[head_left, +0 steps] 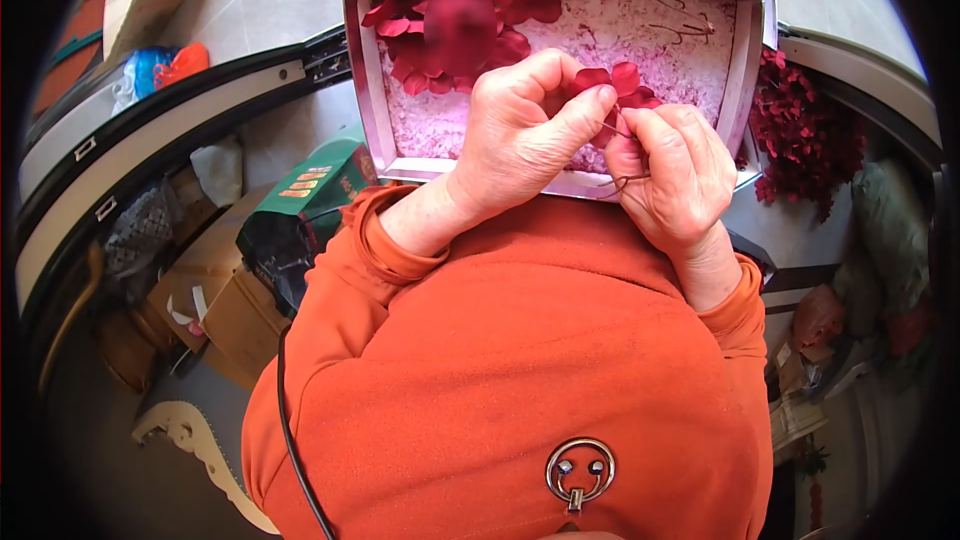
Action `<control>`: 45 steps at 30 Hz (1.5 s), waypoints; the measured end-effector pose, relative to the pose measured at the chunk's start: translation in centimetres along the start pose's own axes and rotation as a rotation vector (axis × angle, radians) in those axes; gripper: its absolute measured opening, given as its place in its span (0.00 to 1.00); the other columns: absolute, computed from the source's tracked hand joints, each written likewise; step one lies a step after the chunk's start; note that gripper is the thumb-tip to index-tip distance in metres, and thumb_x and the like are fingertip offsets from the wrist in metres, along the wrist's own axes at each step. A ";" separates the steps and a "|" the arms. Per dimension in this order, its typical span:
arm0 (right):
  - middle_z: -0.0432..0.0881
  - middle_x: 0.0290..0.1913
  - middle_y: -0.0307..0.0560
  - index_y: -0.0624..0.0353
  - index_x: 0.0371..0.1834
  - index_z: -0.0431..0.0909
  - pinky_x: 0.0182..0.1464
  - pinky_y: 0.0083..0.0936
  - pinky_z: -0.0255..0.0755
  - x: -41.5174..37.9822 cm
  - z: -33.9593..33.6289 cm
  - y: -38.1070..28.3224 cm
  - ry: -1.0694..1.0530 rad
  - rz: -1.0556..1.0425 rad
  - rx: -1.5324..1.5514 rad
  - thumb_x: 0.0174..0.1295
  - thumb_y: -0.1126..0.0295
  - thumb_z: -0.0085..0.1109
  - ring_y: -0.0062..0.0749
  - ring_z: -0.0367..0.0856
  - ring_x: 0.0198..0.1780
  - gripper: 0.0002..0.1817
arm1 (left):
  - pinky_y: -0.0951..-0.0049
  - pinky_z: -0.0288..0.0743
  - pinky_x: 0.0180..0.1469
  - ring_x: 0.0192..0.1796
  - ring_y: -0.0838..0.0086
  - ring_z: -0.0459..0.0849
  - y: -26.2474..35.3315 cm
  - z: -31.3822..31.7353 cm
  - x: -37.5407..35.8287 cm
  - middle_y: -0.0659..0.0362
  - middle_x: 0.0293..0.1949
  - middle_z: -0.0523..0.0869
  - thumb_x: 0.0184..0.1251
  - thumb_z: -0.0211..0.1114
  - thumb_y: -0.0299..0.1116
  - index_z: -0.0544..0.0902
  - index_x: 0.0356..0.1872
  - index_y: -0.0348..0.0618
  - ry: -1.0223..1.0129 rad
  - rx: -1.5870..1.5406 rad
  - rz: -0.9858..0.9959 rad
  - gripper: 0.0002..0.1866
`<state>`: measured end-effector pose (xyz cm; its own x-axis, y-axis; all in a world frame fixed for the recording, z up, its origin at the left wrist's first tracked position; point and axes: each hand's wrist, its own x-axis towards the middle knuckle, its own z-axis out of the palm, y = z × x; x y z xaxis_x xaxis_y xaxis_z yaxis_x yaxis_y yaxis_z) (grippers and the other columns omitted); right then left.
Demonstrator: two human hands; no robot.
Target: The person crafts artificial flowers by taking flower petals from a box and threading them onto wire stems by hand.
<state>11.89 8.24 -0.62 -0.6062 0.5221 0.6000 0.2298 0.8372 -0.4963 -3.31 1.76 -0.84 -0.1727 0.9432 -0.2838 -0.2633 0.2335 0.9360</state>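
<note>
Your left hand [530, 130] had its grip closed, thumb against forefinger, on a small cluster of red petals [625, 80] at their base. Your right hand [675, 165] was pinched on a thin wire [622, 180], which ran up toward that cluster and looped below your fingertips; your fingers hid the exact spot where the two met. The cluster was above the near right part of a shallow box [368, 70] with a mottled pink-and-white inside. A heap of dark red petals [455, 30] lay in the box's far left part, its middle blurred, and a few bare stems [706, 30] lay toward the far right. Outside the box, to its right, was a bunch of dark red flowers [805, 135]. Near your left forearm stood a green carton [315, 175].
</note>
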 end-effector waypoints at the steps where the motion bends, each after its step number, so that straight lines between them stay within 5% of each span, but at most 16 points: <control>1: 0.77 0.27 0.49 0.70 0.36 0.77 0.26 0.30 0.73 0.0 0.0 0.0 0.000 0.000 0.000 0.47 0.81 0.63 0.38 0.78 0.25 0.11 | 0.81 0.79 0.37 0.33 0.82 0.82 0.1 0.1 0.0 0.58 0.33 0.86 0.68 0.64 0.25 0.80 0.37 0.33 0.003 -0.014 0.007 0.04; 17: 0.79 0.29 0.50 0.67 0.36 0.77 0.31 0.30 0.78 -0.2 0.5 -0.2 0.050 0.109 0.037 0.46 0.83 0.62 0.41 0.81 0.29 0.12 | 0.79 0.81 0.40 0.36 0.81 0.83 -0.5 0.4 -0.2 0.58 0.35 0.85 0.68 0.63 0.24 0.80 0.39 0.33 0.026 -0.098 0.026 0.04; 20: 0.79 0.30 0.52 0.68 0.36 0.77 0.32 0.31 0.79 -0.2 0.4 -0.3 0.054 0.102 0.023 0.46 0.83 0.62 0.43 0.82 0.30 0.12 | 0.85 0.72 0.32 0.32 0.88 0.77 -0.5 0.8 -0.2 0.64 0.31 0.84 0.67 0.65 0.25 0.79 0.36 0.35 0.059 -0.108 0.052 0.04; 26: 0.79 0.31 0.55 0.69 0.35 0.76 0.37 0.35 0.81 -0.2 0.4 -0.5 0.042 0.077 0.009 0.45 0.83 0.62 0.47 0.82 0.31 0.12 | 0.79 0.80 0.41 0.37 0.81 0.82 -0.3 0.6 -0.2 0.58 0.37 0.85 0.68 0.63 0.24 0.79 0.40 0.34 0.015 -0.098 0.051 0.04; 30: 0.79 0.32 0.56 0.69 0.35 0.76 0.37 0.35 0.81 -0.3 0.4 -0.6 0.035 0.092 0.008 0.45 0.83 0.62 0.48 0.82 0.32 0.12 | 0.83 0.77 0.35 0.33 0.84 0.81 -0.4 1.0 -0.2 0.60 0.31 0.85 0.67 0.64 0.24 0.79 0.37 0.33 0.062 -0.143 0.077 0.05; 45: 0.80 0.30 0.52 0.65 0.35 0.77 0.33 0.30 0.78 0.4 0.0 -0.2 0.016 0.198 0.142 0.45 0.85 0.64 0.42 0.81 0.28 0.12 | 0.81 0.78 0.39 0.36 0.82 0.81 -0.4 0.6 -0.3 0.60 0.34 0.84 0.69 0.62 0.24 0.79 0.39 0.34 0.002 -0.060 0.039 0.03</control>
<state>11.60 8.25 -0.24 -0.5478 0.6772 0.4913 0.2329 0.6875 -0.6879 -2.62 1.54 -1.02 -0.1858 0.9508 -0.2477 -0.3124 0.1818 0.9324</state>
